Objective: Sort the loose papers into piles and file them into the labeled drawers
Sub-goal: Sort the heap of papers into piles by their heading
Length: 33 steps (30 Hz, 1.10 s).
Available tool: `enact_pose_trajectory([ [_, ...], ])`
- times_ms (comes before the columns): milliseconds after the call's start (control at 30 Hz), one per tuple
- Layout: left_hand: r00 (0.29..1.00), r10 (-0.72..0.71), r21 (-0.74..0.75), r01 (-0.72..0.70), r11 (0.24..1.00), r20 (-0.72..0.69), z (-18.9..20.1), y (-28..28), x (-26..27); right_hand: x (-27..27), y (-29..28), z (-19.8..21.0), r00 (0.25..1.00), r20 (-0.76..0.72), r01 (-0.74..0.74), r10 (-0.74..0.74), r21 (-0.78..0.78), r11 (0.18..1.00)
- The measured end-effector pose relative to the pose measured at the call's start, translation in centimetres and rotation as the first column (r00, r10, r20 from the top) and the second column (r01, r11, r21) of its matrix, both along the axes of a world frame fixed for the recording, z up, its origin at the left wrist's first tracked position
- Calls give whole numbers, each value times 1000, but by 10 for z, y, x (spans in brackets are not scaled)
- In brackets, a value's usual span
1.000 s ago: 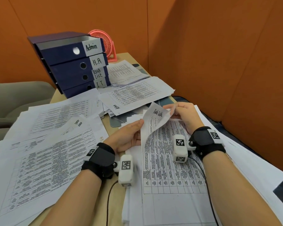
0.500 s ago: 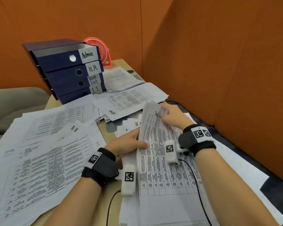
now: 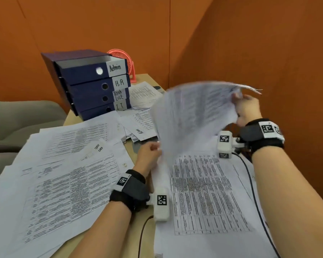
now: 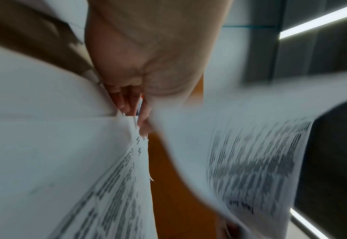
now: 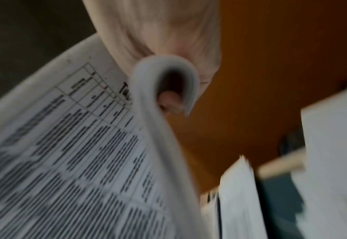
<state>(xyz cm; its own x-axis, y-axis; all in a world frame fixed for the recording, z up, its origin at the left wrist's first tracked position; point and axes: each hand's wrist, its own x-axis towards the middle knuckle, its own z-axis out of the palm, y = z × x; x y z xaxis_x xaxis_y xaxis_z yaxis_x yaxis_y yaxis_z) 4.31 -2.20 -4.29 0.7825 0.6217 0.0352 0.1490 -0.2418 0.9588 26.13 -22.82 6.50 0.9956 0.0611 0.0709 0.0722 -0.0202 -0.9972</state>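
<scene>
My right hand (image 3: 247, 108) grips the top edge of a sheaf of printed "Task List" papers (image 3: 194, 112) and holds it up, curved and blurred, over the desk. In the right wrist view the paper edge (image 5: 164, 77) curls round a fingertip (image 5: 168, 100). My left hand (image 3: 150, 151) pinches the sheaf's lower left edge; its curled fingers (image 4: 123, 100) show in the left wrist view beside the lifted sheet (image 4: 250, 161). More printed sheets (image 3: 203, 192) lie flat beneath. The blue drawer unit (image 3: 93, 84) stands at the back left, labelled Admin, H.R, Task List (image 3: 119, 95) and I.T.
The top Admin drawer sticks out a little. An H.R pile (image 3: 63, 174) covers the left of the desk, and an Admin pile (image 3: 138, 127) lies mid-desk. A pink fan (image 3: 123, 58) stands behind the drawers. Orange partitions (image 3: 268, 53) close the back and right; a grey chair (image 3: 17, 118) is at left.
The right hand has swung the Task List sheaf up off the stack and to the right. The left hand has moved to its lower left edge.
</scene>
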Motion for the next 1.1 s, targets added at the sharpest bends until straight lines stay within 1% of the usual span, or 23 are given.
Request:
enact_pose_trajectory([
  [33,998,-51,32,51,998,-21,1,-2,0,-4,11,-3,996,-68,-45,49,65,997],
  [100,993,-95,48,99,994,-70,1,-3,-1,-12,37,-7,977,-150,-138,150,91,986],
  [167,988,-126,38,130,991,-84,-1,-2,0,-19,70,-8,963,-157,-218,221,33,975],
  [200,990,-126,27,128,991,-69,-2,0,1,-25,90,-6,960,-147,-245,239,-26,969],
  [233,992,-113,15,114,993,-56,-3,1,1,-31,109,-3,947,-145,-295,286,-47,954],
  [300,997,-78,-13,78,997,-8,-2,3,0,-51,146,3,881,-148,-456,449,-13,890],
  [367,997,-66,-9,66,998,33,-1,3,-1,-77,176,8,765,-164,-635,623,-22,773],
  [400,996,-66,2,66,998,59,0,2,-3,-87,190,9,725,-193,-680,661,-45,732],
  [433,995,-65,-3,66,998,77,1,1,-5,-94,202,10,708,-213,-698,673,-64,714],
  [467,993,-54,-19,56,998,105,-1,1,-6,-100,213,9,713,-243,-691,658,-77,719],
  [500,992,-41,-47,47,998,120,-4,1,-6,-103,225,6,718,-259,-679,646,-61,731],
  [533,992,-30,-67,39,997,125,-6,2,-5,-107,235,4,701,-280,-688,656,-24,725],
  [567,993,-34,-66,42,997,114,-8,3,-4,-108,246,-1,701,-283,-682,655,2,731],
  [633,995,-93,2,93,996,46,-10,5,1,-113,264,-10,705,-278,-677,652,8,736],
  [700,992,-127,48,126,991,6,-10,7,3,-122,271,-11,686,-289,-693,667,17,720],
  [733,992,-126,52,126,991,11,-8,7,2,-130,268,-7,654,-310,-713,690,53,699],
  [767,992,-122,59,121,991,17,-8,8,2,-134,266,-2,598,-345,-740,723,110,664],
  [800,994,-114,66,113,991,4,-10,8,2,-136,262,3,587,-370,-741,720,113,662],
  [867,996,-82,43,84,996,-30,-10,9,2,-128,256,3,642,-328,-722,693,46,690],
  [933,998,-16,-69,20,997,56,-8,9,0,-115,246,4,644,-295,-746,706,-38,665],
  [967,993,11,-90,-1,996,116,-6,9,0,-107,240,3,659,-306,-730,687,-41,682],
  [1033,983,45,-48,-37,998,178,-4,11,-1,-93,209,8,693,-314,-696,650,-55,716],
  [1100,968,105,-81,-88,993,226,-2,11,-2,-73,163,10,725,-250,-684,642,-151,714],
])
